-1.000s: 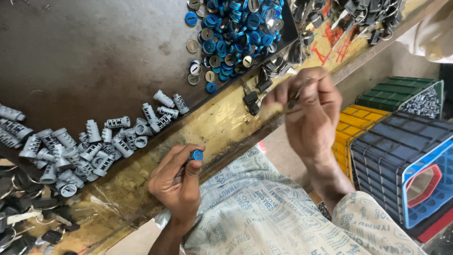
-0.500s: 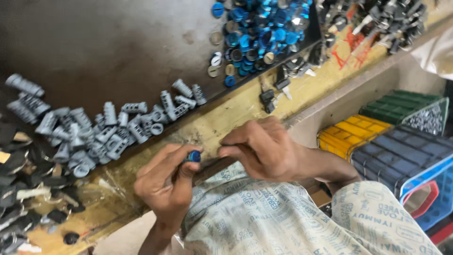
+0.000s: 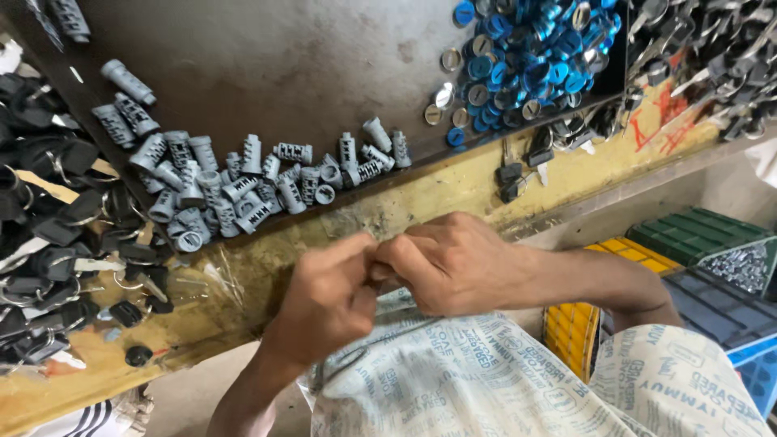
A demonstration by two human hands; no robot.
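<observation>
The left hand point(image 3: 328, 299) and right hand point(image 3: 449, 263) meet fingertip to fingertip over the desk's point(image 3: 243, 283) yellowed front edge, pinched on something hidden between them, with grey cylinders point(image 3: 243, 182) heaped just beyond, blue caps point(image 3: 530, 57) towards the far right corner.

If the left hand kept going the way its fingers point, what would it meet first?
The left hand points right, its fingertips already meeting those of the right hand, so it would meet that hand first. Whatever they pinch between them is hidden.
</observation>
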